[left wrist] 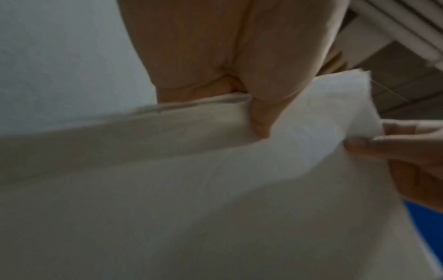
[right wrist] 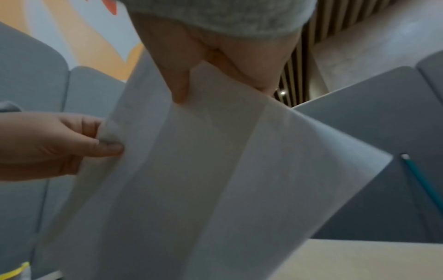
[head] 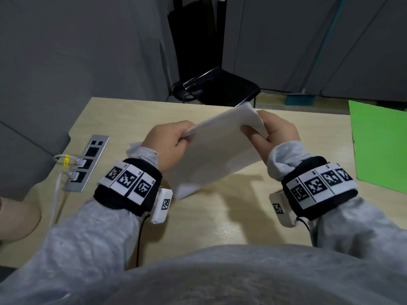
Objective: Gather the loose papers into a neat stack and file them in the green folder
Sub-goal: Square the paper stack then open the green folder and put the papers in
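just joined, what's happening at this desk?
A person in a grey top holds a stack of white papers off the wooden table with both hands. The left hand pinches the stack's left edge, and the right hand grips its far right corner. The sheets look gathered but not perfectly squared. The green folder lies at the table's right edge, apart from the papers, so nothing is filed yet.
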Tool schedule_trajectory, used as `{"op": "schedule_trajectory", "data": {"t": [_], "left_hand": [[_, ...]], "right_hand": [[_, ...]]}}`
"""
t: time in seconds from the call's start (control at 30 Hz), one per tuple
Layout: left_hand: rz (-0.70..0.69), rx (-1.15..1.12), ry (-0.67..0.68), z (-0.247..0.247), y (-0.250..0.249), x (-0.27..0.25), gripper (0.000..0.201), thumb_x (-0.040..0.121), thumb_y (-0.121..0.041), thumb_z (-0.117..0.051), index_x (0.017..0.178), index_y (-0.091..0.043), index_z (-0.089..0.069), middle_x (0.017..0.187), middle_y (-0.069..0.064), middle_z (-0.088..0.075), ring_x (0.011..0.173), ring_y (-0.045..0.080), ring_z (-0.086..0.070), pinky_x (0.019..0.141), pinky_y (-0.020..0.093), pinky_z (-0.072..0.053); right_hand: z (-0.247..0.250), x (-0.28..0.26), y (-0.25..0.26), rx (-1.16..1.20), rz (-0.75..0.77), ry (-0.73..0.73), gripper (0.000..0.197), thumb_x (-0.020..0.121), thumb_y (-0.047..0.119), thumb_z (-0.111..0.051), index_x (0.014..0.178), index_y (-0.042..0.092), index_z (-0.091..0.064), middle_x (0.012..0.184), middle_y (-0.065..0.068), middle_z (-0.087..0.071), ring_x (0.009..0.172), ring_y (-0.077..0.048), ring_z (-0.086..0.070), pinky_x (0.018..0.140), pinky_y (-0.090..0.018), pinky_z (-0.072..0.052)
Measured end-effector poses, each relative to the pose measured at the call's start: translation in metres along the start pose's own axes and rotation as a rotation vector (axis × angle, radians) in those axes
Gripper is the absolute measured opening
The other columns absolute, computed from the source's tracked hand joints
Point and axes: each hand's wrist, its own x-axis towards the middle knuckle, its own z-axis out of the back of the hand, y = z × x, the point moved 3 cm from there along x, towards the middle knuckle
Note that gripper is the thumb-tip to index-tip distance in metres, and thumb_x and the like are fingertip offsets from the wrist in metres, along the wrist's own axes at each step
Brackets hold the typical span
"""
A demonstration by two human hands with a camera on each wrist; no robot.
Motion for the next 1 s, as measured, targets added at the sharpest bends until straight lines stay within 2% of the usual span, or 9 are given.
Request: {"op": "schedule_trajectory", "data": {"t": [0.17,0.27,0.37,0.43,0.5,0.63,0.73,0.87,1.0], "left_hand": [[0.117,-0.169,-0.077,-0.008,0.008,0.001,0.018,0.091,-0.016,-0.053,0.075,-0.025,-0.055,0.068,0.005,-0.058,0.062,0.019,-0.050,0.054,0.014,-0.034],[0.239,-0.312,-0.057,-0.023,0.015,0.000,0.013,0.089,-0.020,-0.053,0.090,-0.013,-0.064,0.085,0.017,-0.067,0.074,0.021,-0.054,0.064,0.027,-0.043],[0.390,-0.459,-0.044,-0.044,0.016,0.000,0.013,0.089,-0.021,-0.055,0.087,-0.024,-0.067,0.093,0.006,-0.070,0.084,0.020,-0.060,0.081,0.036,-0.050],[0.503,-0.510,-0.042,-0.058,0.009,0.001,0.013,0.089,-0.021,-0.056,0.083,-0.026,-0.065,0.091,-0.001,-0.069,0.088,0.020,-0.062,0.084,0.034,-0.050],[0.589,-0.563,-0.030,-0.073,0.001,0.004,0.008,0.087,-0.023,-0.059,0.082,-0.024,-0.065,0.090,-0.003,-0.070,0.089,0.022,-0.065,0.088,0.038,-0.052],[0.695,-0.579,0.017,-0.107,-0.010,0.012,0.026,0.063,-0.045,-0.061,0.083,-0.033,-0.072,0.100,0.001,-0.074,0.098,0.027,-0.069,0.096,0.049,-0.051],[0.744,-0.580,0.011,-0.130,-0.024,0.022,0.027,0.064,-0.043,-0.061,0.086,-0.032,-0.071,0.103,0.001,-0.074,0.100,0.027,-0.068,0.098,0.049,-0.050],[0.809,-0.604,0.007,-0.155,-0.039,0.030,0.030,0.069,-0.036,-0.060,0.094,-0.023,-0.070,0.106,0.008,-0.074,0.101,0.031,-0.068,0.097,0.054,-0.049],[0.834,-0.614,-0.001,-0.170,-0.043,0.034,0.034,0.065,-0.039,-0.063,0.095,-0.026,-0.071,0.106,0.011,-0.074,0.100,0.035,-0.069,0.094,0.058,-0.050]], "right_hand": [[0.011,0.001,-0.035,-0.065,-0.126,0.003,0.018,0.083,0.038,-0.064,0.096,0.027,-0.059,0.077,0.004,-0.058,0.072,-0.021,-0.053,0.060,-0.023,-0.038],[0.018,0.001,-0.075,-0.050,-0.266,-0.044,0.015,0.081,0.035,-0.065,0.090,0.027,-0.057,0.072,0.002,-0.057,0.062,-0.016,-0.051,0.054,-0.021,-0.038],[0.028,-0.002,-0.117,0.091,-0.386,-0.148,0.013,0.080,0.023,-0.065,0.073,0.028,-0.057,0.067,0.002,-0.063,0.058,-0.009,-0.060,0.059,-0.022,-0.043],[0.038,-0.004,-0.145,0.119,-0.449,-0.160,0.015,0.082,0.020,-0.063,0.071,0.030,-0.057,0.068,0.003,-0.066,0.059,-0.004,-0.063,0.064,-0.023,-0.045],[0.052,-0.005,-0.171,0.037,-0.518,-0.098,0.002,0.082,0.026,-0.062,0.081,0.027,-0.060,0.078,0.001,-0.069,0.071,-0.015,-0.064,0.069,-0.024,-0.045],[0.084,-0.004,-0.225,-0.159,-0.642,0.041,0.025,0.085,0.036,-0.060,0.107,0.024,-0.057,0.107,-0.004,-0.066,0.093,-0.026,-0.063,0.086,-0.030,-0.047],[0.103,-0.003,-0.270,-0.313,-0.714,0.101,0.044,0.085,0.033,-0.062,0.123,0.016,-0.049,0.132,-0.012,-0.049,0.111,-0.032,-0.055,0.097,-0.038,-0.042],[0.125,-0.006,-0.317,-0.406,-0.844,0.154,0.071,0.079,0.036,-0.066,0.135,0.006,-0.033,0.143,-0.022,-0.030,0.129,-0.041,-0.035,0.108,-0.047,-0.033],[0.125,-0.009,-0.329,-0.435,-0.874,0.269,0.071,0.087,0.027,-0.060,0.140,-0.003,-0.023,0.150,-0.024,-0.018,0.138,-0.041,-0.019,0.114,-0.050,-0.019]]}}
